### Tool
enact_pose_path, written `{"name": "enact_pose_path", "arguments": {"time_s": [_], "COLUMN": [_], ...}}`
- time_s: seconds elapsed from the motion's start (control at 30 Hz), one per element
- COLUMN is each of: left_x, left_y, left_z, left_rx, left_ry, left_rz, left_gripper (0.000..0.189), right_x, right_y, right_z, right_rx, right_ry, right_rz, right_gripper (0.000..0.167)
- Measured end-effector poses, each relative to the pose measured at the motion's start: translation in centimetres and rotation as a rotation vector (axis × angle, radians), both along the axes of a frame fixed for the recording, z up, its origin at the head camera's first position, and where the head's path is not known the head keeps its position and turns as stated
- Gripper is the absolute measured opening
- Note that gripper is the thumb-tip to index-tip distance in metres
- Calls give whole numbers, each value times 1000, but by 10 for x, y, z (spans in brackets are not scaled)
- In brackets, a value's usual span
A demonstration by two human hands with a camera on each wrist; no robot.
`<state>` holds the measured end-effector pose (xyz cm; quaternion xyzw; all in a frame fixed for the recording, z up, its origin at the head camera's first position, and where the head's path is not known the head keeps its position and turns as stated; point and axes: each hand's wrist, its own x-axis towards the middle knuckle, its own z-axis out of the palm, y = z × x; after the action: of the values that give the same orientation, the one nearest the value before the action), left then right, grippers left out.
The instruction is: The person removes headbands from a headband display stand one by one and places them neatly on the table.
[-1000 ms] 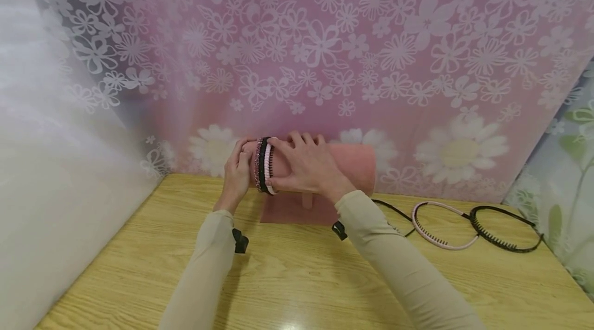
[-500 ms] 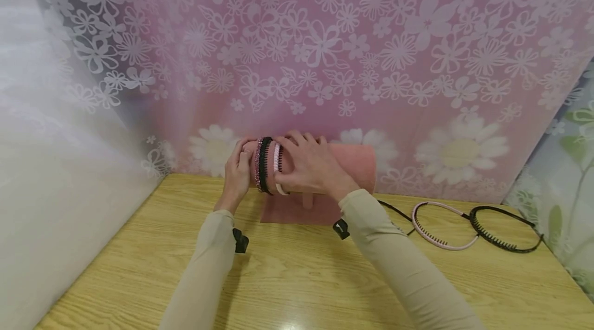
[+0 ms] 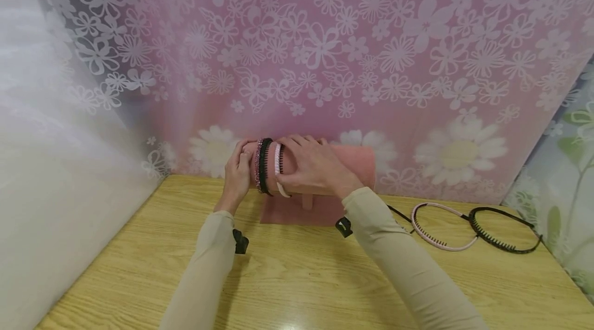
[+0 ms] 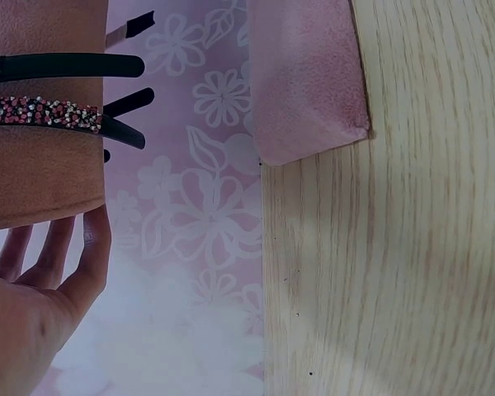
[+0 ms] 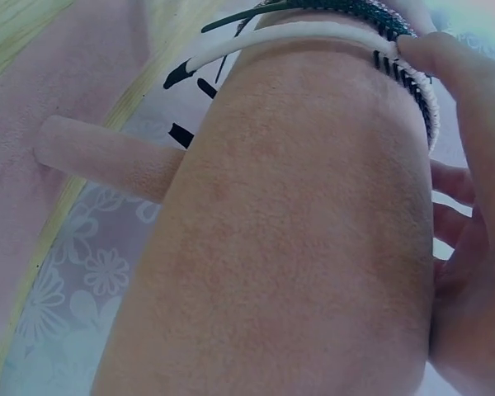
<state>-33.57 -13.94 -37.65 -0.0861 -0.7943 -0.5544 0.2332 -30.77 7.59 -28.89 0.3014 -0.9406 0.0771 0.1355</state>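
A pink plush roll (image 3: 355,162) on a stand with a flat base (image 3: 287,211) carries three headbands near its left end. My left hand (image 3: 237,171) grips that end, its fingers reaching behind the roll in the left wrist view. Closest to it sits a headband covered in pink sparkles (image 4: 45,113), then a black toothed headband (image 3: 263,165). To their right, separated by a small gap, is a pale pink toothed headband (image 3: 277,159). My right hand (image 3: 317,167) holds this one, the thumb (image 5: 421,51) on its band and the other fingers partly hidden behind the roll.
On the wooden table (image 3: 297,278) at right lie a pink toothed headband (image 3: 431,240) and a black toothed headband (image 3: 492,240), overlapping. Another dark headband (image 3: 399,212) is partly covered by the right sleeve. A flowered curtain (image 3: 325,62) hangs right behind the stand.
The pale pink headband has slid right along the roll with my right hand, away from the black one. My left hand stays at the roll's left end.
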Motion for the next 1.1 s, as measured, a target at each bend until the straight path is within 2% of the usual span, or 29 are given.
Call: {"name": "enact_pose_path", "arguments": {"time_s": [0.37, 0.77, 1.1], "left_x": [-2, -2, -1], "left_y": [-1, 1, 1], "left_z": [0, -2, -1], "left_rx": [-1, 9, 11], "left_ry": [14, 27, 30], "left_rz": [10, 14, 7], "left_gripper": [44, 42, 41], "right_x": [5, 9, 11], "right_y": [6, 14, 23], "right_z": [8, 8, 9], "right_rx": [0, 14, -16], "right_ry": [-81, -90, -118], "right_rz": [-39, -52, -51], "right_gripper": [85, 86, 88]}}
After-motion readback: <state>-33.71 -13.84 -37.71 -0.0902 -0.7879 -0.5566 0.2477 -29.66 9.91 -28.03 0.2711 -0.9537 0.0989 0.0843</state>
